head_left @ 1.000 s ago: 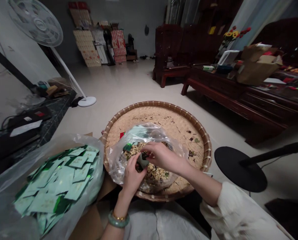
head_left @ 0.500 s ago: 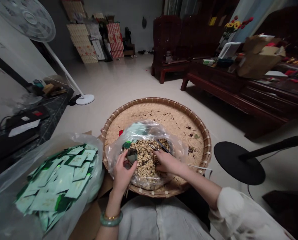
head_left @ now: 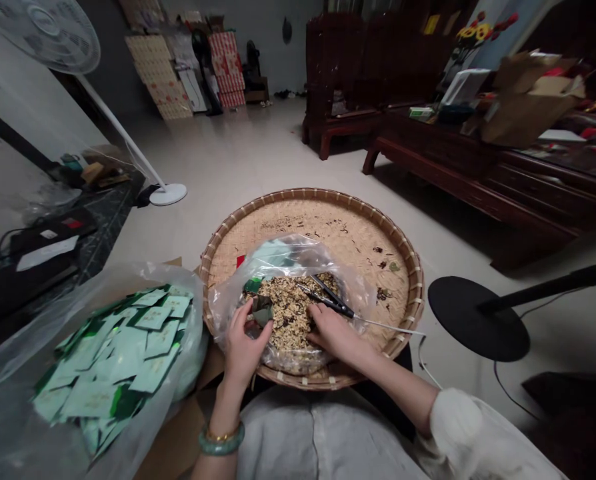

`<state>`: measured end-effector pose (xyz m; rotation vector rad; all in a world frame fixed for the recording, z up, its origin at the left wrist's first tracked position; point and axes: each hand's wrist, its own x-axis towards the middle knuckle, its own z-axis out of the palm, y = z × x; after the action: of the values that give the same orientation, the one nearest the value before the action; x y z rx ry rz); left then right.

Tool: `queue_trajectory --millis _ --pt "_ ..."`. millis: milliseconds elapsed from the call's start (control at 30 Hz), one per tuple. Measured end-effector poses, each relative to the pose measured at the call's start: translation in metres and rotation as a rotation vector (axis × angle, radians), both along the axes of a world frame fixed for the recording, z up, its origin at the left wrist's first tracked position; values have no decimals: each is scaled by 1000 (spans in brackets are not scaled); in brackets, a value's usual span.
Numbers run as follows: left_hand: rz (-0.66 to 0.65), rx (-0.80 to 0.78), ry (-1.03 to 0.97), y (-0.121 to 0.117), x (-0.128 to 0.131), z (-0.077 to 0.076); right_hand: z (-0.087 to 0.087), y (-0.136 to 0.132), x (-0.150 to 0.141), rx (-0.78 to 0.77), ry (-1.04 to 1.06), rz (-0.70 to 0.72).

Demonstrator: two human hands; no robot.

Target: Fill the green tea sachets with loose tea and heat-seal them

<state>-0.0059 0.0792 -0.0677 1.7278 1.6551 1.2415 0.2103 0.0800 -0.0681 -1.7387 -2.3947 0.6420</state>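
Observation:
My left hand (head_left: 245, 340) is closed around a small dark green sachet (head_left: 263, 312), with thumb and fingers on either side of it. It is held over the left part of a clear plastic bag (head_left: 228, 293) of pale grain mixed with dark shreds (head_left: 291, 317). On the bag's right side, my right hand (head_left: 335, 333) has its fingers bent and its thumb apart, with the tips at the grain. Nothing can be seen held in it. A black tong-like tool (head_left: 335, 303) with a white cord lies just above those fingers. The bag rests in a round woven bamboo tray (head_left: 258, 230).
To the left, another plastic bag (head_left: 178, 393) holds many pale green sachets (head_left: 123, 357). A black round stand base (head_left: 478, 313) is on the floor at right. A white fan (head_left: 168, 194) stands at left, and a dark wooden table (head_left: 458, 163) is behind on the right.
My right hand has shifted slightly down from the tong-like tool, which now lies above the fingers with more of it showing. My left hand keeps the sachet, now tilted a little lower.

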Motion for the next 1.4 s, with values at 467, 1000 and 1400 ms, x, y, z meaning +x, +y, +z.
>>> queue_trajectory --millis 467,1000,1400 --pt "-25 9 52 -3 2 -3 -15 2 0 -18 276 5" --pt "-27 -5 17 -4 2 -3 -14 1 7 -68 237 6" --pt "-29 -16 18 -5 2 0 21 26 -29 85 361 187"
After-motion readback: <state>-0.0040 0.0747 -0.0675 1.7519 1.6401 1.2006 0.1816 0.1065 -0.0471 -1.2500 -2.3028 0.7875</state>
